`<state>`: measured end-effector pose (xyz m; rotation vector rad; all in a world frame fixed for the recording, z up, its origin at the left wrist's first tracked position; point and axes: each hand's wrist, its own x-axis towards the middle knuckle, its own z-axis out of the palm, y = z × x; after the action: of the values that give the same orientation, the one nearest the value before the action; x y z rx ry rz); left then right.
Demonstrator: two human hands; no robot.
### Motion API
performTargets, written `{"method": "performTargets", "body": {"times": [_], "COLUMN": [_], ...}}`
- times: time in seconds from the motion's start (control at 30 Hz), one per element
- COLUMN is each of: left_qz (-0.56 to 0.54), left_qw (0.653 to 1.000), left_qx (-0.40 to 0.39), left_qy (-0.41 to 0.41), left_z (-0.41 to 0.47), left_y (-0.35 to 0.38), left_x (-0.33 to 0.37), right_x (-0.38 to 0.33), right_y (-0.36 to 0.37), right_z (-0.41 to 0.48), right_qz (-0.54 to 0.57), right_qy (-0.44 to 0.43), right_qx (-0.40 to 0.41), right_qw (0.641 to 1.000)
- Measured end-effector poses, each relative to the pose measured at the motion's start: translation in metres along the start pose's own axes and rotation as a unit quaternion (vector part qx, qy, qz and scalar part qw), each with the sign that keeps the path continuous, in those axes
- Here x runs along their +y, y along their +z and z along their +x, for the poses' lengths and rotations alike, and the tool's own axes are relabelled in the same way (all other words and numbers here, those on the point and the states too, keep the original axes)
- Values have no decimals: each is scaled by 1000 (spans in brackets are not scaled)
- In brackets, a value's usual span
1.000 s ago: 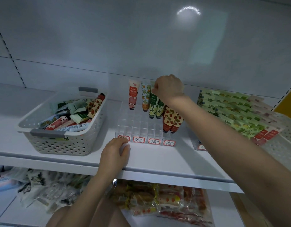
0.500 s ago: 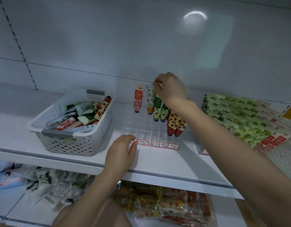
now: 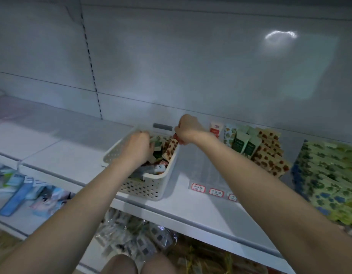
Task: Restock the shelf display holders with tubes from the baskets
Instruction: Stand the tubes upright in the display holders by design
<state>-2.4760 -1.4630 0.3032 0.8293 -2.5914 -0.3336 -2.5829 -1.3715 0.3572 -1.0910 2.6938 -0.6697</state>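
White basket [image 3: 151,186] now has both hands inside: right hand [image 3: 188,128] pinches a spotted tube [image 3: 171,148]; left hand [image 3: 138,147] digs, grip hidden.

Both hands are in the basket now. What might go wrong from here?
The right hand seems to pinch the spotted tube by its red cap end; that thin grip may slip on lifting.
The right forearm crosses over the clear holder; swinging back low could knock the standing tubes at its rear.
The left hand digs in the pile in the basket; tubes may spill over its rim.
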Motion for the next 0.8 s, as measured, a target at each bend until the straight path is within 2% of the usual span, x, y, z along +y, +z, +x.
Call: {"method": "performTargets", "body": {"times": [0.1,0.23,0.43,0.57,0.7,0.8], "left_qz": [29,45,153,147,202,267], "left_qw": [998,986,960,957,951,941], "left_qx": [-46,-150,-235,-249,-233,-208], "left_qy": [-10,-52,1,-6,3,24], "left_z": [24,48,60,68,71,68], "left_y": [8,17,15,15,21,25], "left_x": [-2,5,-2,-6,-2,1], "right_x": [-7,-7,-5,-4,2,9], "right_y": [11,16,31,35,35,31], "right_z": [11,22,37,44,46,46], "right_qz": [-13,-33,-51,-82,5,95], "right_qy": [14,20,8,8,29,38], "right_qx": [-20,-32,-28,-18,-21,6], "right_qw": [1000,999,998,996,999,995]}}
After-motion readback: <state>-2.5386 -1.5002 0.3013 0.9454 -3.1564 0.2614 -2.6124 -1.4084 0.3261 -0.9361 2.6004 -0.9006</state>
